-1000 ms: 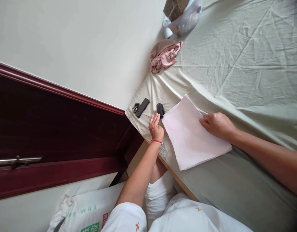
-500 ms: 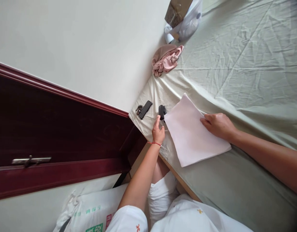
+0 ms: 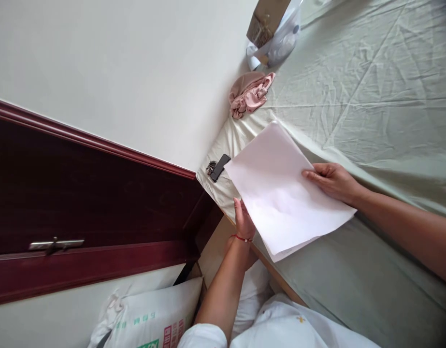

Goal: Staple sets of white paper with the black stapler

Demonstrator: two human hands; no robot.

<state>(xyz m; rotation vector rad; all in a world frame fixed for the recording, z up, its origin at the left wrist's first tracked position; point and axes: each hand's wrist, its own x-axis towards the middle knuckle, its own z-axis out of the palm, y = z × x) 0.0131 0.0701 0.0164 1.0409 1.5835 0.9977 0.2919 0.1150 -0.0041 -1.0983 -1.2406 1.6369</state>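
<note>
A stack of white paper sheets [image 3: 284, 188] is held tilted over the edge of the bed. My right hand [image 3: 329, 181] grips its right edge, thumb on top and fingers underneath. At the lower left edge is my left hand [image 3: 243, 220], wearing a red string bracelet. Its thumb is stretched up, apart from the sheets, while its other fingers go partly out of sight beneath them. Beyond the paper's left corner lies a flat black oblong object [image 3: 220, 167] with a small metal bunch, perhaps keys, beside it. The paper hides the bed beneath it.
Green-grey cloth [image 3: 382, 111] covers the bed. A crumpled pink cloth [image 3: 250, 94] lies by the wall, below a cardboard box [image 3: 268, 19] and a clear plastic bag [image 3: 282, 48]. A dark red wooden panel [image 3: 99, 193] and a white printed sack [image 3: 153, 311] are at left.
My left hand has drawn back from a black object to the paper's lower edge. The sheets have shifted left and now cover where that object lay.
</note>
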